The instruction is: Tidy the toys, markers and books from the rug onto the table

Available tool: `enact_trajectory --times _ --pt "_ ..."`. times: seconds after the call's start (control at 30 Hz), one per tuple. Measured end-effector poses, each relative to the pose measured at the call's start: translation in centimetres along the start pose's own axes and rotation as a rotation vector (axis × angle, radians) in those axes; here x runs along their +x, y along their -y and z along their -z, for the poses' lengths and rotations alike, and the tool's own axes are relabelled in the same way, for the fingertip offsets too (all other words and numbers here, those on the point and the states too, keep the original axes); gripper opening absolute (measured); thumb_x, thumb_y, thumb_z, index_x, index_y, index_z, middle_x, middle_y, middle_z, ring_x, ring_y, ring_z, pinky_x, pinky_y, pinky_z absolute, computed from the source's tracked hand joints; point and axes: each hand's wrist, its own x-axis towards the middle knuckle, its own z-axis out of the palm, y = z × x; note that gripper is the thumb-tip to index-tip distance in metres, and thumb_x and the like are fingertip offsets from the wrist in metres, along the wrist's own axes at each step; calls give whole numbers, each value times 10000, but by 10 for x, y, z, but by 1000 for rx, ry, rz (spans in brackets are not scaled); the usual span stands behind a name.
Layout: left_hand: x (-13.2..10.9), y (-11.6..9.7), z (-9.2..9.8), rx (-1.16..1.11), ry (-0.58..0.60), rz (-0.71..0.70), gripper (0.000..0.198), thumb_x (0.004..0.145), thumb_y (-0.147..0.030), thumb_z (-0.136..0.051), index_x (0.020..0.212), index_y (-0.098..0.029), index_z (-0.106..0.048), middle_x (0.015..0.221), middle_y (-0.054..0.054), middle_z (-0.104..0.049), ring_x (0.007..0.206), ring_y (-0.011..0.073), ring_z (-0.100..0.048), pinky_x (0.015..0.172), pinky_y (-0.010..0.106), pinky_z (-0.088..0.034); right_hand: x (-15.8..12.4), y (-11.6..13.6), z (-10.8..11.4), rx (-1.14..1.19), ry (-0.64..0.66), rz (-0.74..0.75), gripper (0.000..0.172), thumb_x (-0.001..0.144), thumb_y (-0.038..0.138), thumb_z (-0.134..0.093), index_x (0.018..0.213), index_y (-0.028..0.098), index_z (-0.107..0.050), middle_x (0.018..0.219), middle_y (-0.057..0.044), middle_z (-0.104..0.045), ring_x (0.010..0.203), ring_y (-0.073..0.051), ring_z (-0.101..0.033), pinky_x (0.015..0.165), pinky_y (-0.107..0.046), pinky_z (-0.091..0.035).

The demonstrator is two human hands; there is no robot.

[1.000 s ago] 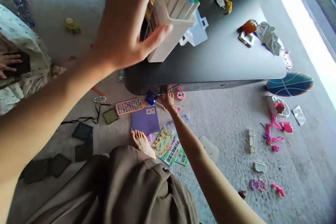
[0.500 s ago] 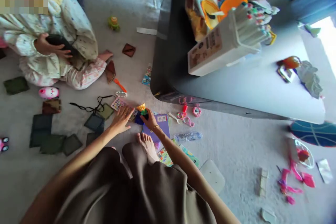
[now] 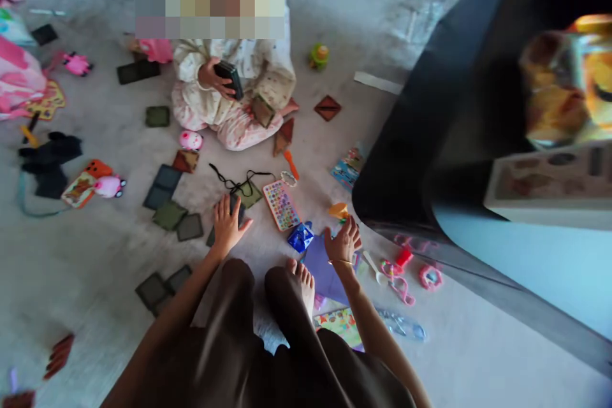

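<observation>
My left hand point(image 3: 227, 225) lies flat with fingers spread on the carpet, over a dark square tile point(image 3: 236, 204). My right hand point(image 3: 342, 242) is open with fingers spread above a purple sheet point(image 3: 323, 268). A small blue crinkled packet point(image 3: 301, 237) lies between the hands. A colourful sticker card point(image 3: 282, 205) sits just beyond it, and a small orange piece point(image 3: 338, 210) lies ahead of my right fingers. My bare foot point(image 3: 302, 280) rests between both arms.
A seated person in pale patterned clothes point(image 3: 239, 95) holds a dark object ahead. A dark low table point(image 3: 430, 159) with a white marker box point(image 3: 549, 185) fills the right. Square tiles point(image 3: 167, 204), pink toys point(image 3: 406, 268), a booklet point(image 3: 339, 322) and a black cord point(image 3: 234, 182) litter the carpet.
The view has swung left and the table slid right. My left hand came down from the marker box to the floor. My right hand let go of the small item and opened.
</observation>
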Motion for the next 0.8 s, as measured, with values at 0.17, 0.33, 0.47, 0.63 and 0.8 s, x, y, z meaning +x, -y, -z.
enact_trajectory --times 0.17,0.33,0.47,0.63,0.8 --pt "10 8 15 -64 33 132 735 842 -440 -630 1446 -98 -389 1458 265 -414 1347 404 -399 1072 572 -342 -26 51 -7 181 118 -11 909 788 454 -529 1527 95 -139 1501 -292 -286 1383 -467 -285 1005 -700 -317" --pt "-2 4 36 -170 8 212 810 704 -295 -726 1420 -93 -405 1349 229 -499 1258 385 -466 1066 549 -364 -23 128 -9 423 438 697 723 856 271 -492 1530 225 -233 1439 -177 -442 1379 -310 -387 1107 -572 -350" --pt "-25 8 58 -376 -47 79 899 665 -273 -732 1452 -92 -337 1372 205 -491 1301 339 -437 1132 490 -343 -7 201 -29 490 866 1002 872 684 165 -634 1500 187 -328 1562 -169 -296 1475 -337 -205 1167 -585 -247" --pt "-56 28 86 -578 -155 218 942 733 -314 -709 1514 -138 -214 1488 203 -399 1370 330 -402 1144 492 -352 -26 250 -43 878 1732 599 897 693 322 -688 1499 288 -296 1473 -133 -448 1271 -300 -529 909 -460 -539" --pt "-101 36 96 -501 -97 266 833 815 -344 -657 1517 -167 -246 1563 188 -319 1448 336 -307 1187 524 -261 -85 278 -49 1073 1726 135 559 639 367 -813 1142 252 -600 1101 -31 -700 1004 -217 -668 836 -348 -572"
